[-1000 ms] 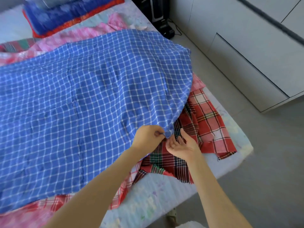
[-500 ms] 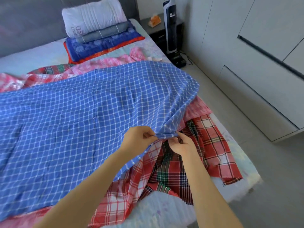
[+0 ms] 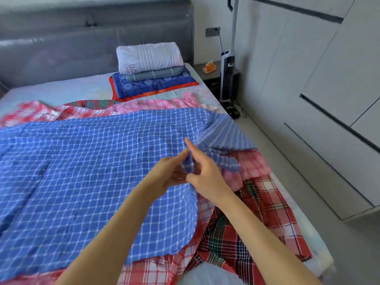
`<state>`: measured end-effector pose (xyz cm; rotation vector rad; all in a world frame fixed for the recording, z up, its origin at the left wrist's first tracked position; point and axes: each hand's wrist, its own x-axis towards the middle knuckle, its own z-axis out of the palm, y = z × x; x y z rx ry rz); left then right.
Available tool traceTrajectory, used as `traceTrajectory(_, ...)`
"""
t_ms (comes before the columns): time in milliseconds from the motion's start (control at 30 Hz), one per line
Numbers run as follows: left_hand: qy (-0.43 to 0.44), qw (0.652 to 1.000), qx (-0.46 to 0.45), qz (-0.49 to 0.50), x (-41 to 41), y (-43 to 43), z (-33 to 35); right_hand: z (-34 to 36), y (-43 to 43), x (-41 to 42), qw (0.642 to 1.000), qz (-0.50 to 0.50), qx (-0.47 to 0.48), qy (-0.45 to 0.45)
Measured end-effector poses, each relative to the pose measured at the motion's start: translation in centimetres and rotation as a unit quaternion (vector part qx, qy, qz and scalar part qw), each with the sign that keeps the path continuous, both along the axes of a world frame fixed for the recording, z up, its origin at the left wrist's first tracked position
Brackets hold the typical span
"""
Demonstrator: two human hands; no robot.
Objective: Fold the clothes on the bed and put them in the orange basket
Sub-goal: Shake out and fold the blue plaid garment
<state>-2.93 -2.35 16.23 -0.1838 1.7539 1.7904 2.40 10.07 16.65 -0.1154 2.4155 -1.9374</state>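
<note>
Step in hand: the right edge of the blue checked cloth (image 3: 92, 171) is lifted at the centre of the frame, judged as the start of a fold.
Left grip: the left grip (image 3: 168, 175) is closed on a gathered bit of that edge.
Right grip: the right grip (image 3: 205, 177) appears to pinch the same gather, forefinger raised; finer detail is lost to blur.
Cloth's place: it is spread across the bed (image 3: 61, 93), over the red plaid clothes (image 3: 257, 223) and a pink cloth (image 3: 253, 163).
Doing it well: one layer should be separated, both corners found, and the edge carried leftward until hems meet; the clothes beneath should not be caught.
Edges: the bed's side runs down the lower right, with plaid near it, so a slide to the floor (image 3: 349, 254) is possible.
Open room: bare sheet is seen at upper left; the folded stack (image 3: 152, 75) at upper centre is best avoided.
Basket: the orange basket is not seen.
</note>
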Motion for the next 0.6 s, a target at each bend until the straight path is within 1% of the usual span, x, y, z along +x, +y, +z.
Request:
traceTrajectory(67, -0.009, 1.000, -0.003, 0.022, 0.5, -3.7, 0.8, -0.4, -3.6, 1.1, 0.998, 0.051, 0.008, -0.020)
traceTrajectory(100, -0.002, 0.999, -0.006, 0.037, 0.9, -5.3, 1.0, -0.6, -5.1, 1.8, 0.997, 0.059, -0.013, -0.037)
traceTrajectory(133, 0.014, 0.999, -0.018, 0.050, 1.4, -7.5, 1.0, -0.8, -7.1, 2.7, 0.994, 0.051, -0.069, -0.066)
traceTrajectory(167, 0.034, 0.997, -0.042, 0.057, 2.0, -9.4, 0.8, -1.2, -8.9, 3.4, 0.984, 0.020, -0.146, -0.101)
traceTrajectory(200, 0.059, 0.993, -0.077, 0.065, 2.3, -11.0, 0.7, -1.8, -10.5, 4.2, 0.966, -0.034, -0.220, -0.133)
traceTrajectory(233, 0.083, 0.988, -0.112, 0.074, 2.5, -12.1, 0.5, -2.5, -11.5, 4.6, 0.941, -0.105, -0.278, -0.163)
traceTrajectory(267, 0.107, 0.981, -0.141, 0.080, 3.1, -14.4, 0.7, -3.2, -13.7, 5.1, 0.911, -0.174, -0.313, -0.205)
traceTrajectory(300, 0.127, 0.976, -0.158, 0.080, 3.5, -16.2, 0.9, -4.0, -15.1, 5.4, 0.875, -0.237, -0.344, -0.245)
traceTrajectory(333, 0.141, 0.973, -0.166, 0.073, 3.9, -17.7, 1.2, -5.0, -16.0, 5.6, 0.837, -0.273, -0.378, -0.285)
traceTrajectory(400, 0.164, 0.970, -0.175, 0.045, 4.8, -21.1, 1.9, -6.1, -18.1, 6.0, 0.755, -0.282, -0.475, -0.354)
traceTrajectory(467, 0.181, 0.967, -0.180, 0.017, 5.7, -23.4, 2.6, -7.4, -19.5, 6.1, 0.684, -0.265, -0.549, -0.401)
traceTrajectory(533, 0.189, 0.965, -0.181, -0.002, 6.4, -25.5, 3.1, -9.3, -21.6, 6.2, 0.636, -0.260, -0.584, -0.432)
traceTrajectory(600, 0.190, 0.965, -0.179, -0.009, 7.0, -27.2, 3.6, -10.9, -24.0, 6.2, 0.594, -0.286, -0.600, -0.454)
